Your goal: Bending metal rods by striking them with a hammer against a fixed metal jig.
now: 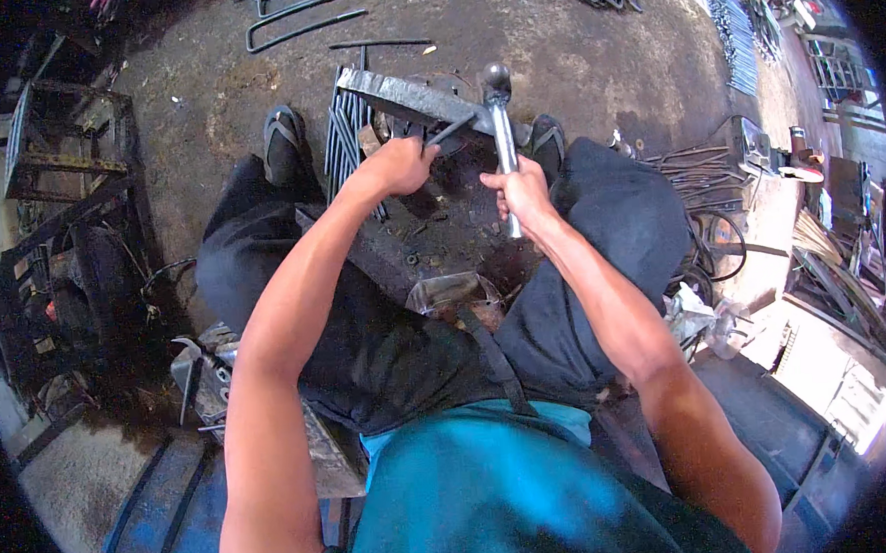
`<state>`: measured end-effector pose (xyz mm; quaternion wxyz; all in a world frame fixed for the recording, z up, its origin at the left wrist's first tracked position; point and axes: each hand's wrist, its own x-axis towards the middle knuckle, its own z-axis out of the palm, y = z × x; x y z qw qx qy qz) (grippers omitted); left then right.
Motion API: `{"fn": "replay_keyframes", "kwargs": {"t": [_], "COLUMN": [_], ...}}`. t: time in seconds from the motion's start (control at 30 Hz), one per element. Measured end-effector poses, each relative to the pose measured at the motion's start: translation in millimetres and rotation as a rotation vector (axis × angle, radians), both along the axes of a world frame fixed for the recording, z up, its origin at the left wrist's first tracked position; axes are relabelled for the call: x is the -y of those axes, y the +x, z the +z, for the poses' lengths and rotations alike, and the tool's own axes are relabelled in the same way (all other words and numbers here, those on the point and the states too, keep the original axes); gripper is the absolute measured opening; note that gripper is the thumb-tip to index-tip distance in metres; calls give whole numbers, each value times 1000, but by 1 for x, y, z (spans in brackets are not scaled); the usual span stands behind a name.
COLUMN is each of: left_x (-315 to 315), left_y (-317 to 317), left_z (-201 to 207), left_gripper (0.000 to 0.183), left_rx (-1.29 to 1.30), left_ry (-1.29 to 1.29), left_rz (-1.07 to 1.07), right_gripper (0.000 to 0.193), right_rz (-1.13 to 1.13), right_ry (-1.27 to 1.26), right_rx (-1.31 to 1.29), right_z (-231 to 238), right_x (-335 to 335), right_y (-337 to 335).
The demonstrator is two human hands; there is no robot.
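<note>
Between my knees, my right hand (524,190) is wrapped round the metal handle of a ball-peen hammer (505,138), whose rounded head points away from me. My left hand (402,165) is closed on a thin dark metal rod (452,129). That rod slants up to the right, and its end meets the near edge of a thick steel bar (403,91). The bar lies crosswise just beyond both hands, with the hammer head over its right end. What supports the bar is mostly hidden by my left hand.
Straight rods (343,147) lie bundled left of the bar, near my left sandal (283,145). Bent U-shaped rods (300,24) lie farther off. Rusty rods (698,178) are stacked to the right, and a metal frame (65,146) stands at the far left.
</note>
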<state>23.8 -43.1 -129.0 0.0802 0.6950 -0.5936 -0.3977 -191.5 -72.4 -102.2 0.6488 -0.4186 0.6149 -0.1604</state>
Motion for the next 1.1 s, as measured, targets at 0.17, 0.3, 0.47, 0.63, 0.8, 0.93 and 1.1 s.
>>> {"fn": "replay_keyframes", "kwargs": {"t": [0.17, 0.3, 0.47, 0.63, 0.8, 0.93, 1.1], "left_x": [0, -4, -7, -3, -2, -1, -3], "left_y": [11, 6, 0, -12, -15, -10, -9], "left_z": [-4, -8, -9, 12, 17, 21, 31], "left_gripper": [53, 45, 40, 36, 35, 32, 32], "left_rx": [73, 141, 145, 187, 209, 237, 258], "left_ry": [-25, -41, -112, -41, -41, 7, 101], "left_rz": [-24, 37, 60, -21, -50, -107, -129], "right_gripper": [23, 21, 30, 28, 26, 30, 31], "right_rz": [-31, -43, -47, -113, -149, -97, -130], "right_ry": [-51, -44, -42, 54, 120, 155, 54], "right_rx": [71, 74, 115, 354, 295, 256, 277], "right_z": [26, 41, 50, 47, 32, 40, 42], "right_x": [-7, -21, -38, -36, -12, -9, -9], "right_y": [-24, -44, -41, -39, -43, -35, -32]}}
